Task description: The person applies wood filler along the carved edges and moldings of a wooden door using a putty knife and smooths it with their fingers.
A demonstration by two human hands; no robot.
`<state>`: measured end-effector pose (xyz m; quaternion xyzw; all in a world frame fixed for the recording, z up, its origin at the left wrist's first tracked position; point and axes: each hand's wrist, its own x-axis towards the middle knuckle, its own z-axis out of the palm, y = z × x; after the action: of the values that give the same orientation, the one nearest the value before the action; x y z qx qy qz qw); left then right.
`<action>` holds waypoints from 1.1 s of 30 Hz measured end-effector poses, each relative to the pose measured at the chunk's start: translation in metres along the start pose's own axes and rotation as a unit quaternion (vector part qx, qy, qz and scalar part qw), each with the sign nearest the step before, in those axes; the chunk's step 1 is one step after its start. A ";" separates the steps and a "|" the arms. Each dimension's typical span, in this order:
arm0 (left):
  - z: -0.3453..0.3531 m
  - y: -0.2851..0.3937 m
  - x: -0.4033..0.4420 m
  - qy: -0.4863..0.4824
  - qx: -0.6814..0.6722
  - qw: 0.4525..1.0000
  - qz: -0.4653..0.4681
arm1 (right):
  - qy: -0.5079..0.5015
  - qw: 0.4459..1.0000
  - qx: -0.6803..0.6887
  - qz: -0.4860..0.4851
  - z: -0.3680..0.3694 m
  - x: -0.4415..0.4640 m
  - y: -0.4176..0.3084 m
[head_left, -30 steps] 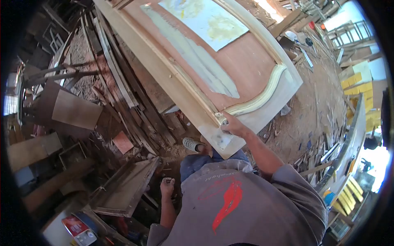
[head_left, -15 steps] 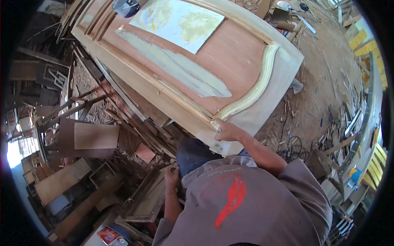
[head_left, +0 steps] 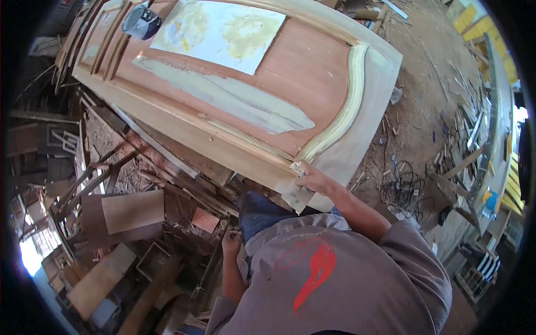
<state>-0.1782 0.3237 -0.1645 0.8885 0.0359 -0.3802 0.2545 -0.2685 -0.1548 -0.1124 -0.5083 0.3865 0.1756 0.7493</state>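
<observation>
A wooden panelled door (head_left: 251, 152) lies before me, with pale putty smeared along its reddish panel and its curved moulding (head_left: 353, 100). My right hand (head_left: 316, 181) is closed on a thin flat scraper (head_left: 298, 197) smeared with pale putty, at the door's near edge by the lower end of the moulding. Down beside my thigh, my left hand (head_left: 231, 244) has its fingers curled in; whether anything is inside them is hidden. On the door rest a white board (head_left: 220, 33) with yellowish putty smears and a dark pot (head_left: 142, 22).
Wood offcuts and boards (head_left: 103, 279) crowd the left side. A brown sheet (head_left: 133, 211) lies near a wooden frame. On the right, dirt floor (head_left: 421, 100) carries scraps and a tangle of black cable (head_left: 403, 190). Yellow slats (head_left: 515, 192) stand at the far right.
The view has shifted, so the door appears further left and more of the pot shows. My right hand has turned and drawn slightly back from the moulding; the scraper now hangs below it.
</observation>
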 end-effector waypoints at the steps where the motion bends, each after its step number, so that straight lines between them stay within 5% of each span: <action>1: -0.004 -0.011 0.016 -0.014 -0.014 1.000 -0.005 | 0.007 1.000 0.026 -0.005 0.001 0.005 0.006; 6: -0.034 0.002 0.083 -0.056 0.020 0.995 0.077 | 0.053 0.995 0.087 -0.008 0.017 0.008 0.024; 8: -0.054 -0.005 0.105 -0.092 0.049 0.994 0.032 | 0.041 0.995 0.064 0.067 0.020 -0.004 -0.002; 11: -0.073 0.012 0.132 -0.066 0.025 0.992 0.107 | -0.010 0.994 -0.030 0.100 0.025 0.000 -0.004; 12: -0.064 -0.047 0.174 -0.068 -0.034 0.990 0.116 | -0.001 0.993 -0.066 0.095 0.029 -0.004 -0.005; 18: -0.121 0.021 0.173 -0.085 -0.003 0.986 0.146 | 0.226 0.945 -0.234 -0.031 0.057 -0.042 -0.023; 24: -0.150 0.092 0.184 -0.077 -0.011 0.978 0.196 | 0.182 0.933 -0.302 0.071 0.075 -0.017 -0.015; 27: -0.156 0.135 0.197 0.012 -0.017 0.953 0.303 | 0.179 0.922 -0.325 0.115 0.090 -0.018 -0.042; 30: -0.155 0.183 0.211 0.075 -0.027 0.923 0.376 | 0.123 0.974 -0.154 0.116 0.075 -0.022 -0.041; 33: -0.150 0.238 0.230 0.141 -0.012 0.894 0.425 | 0.143 0.985 0.089 -0.044 0.050 -0.019 0.015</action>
<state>0.1446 0.1599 -0.1356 0.8599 -0.3052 -0.1062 0.3952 -0.2702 -0.1012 -0.0979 -0.4757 0.4807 0.0324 0.7359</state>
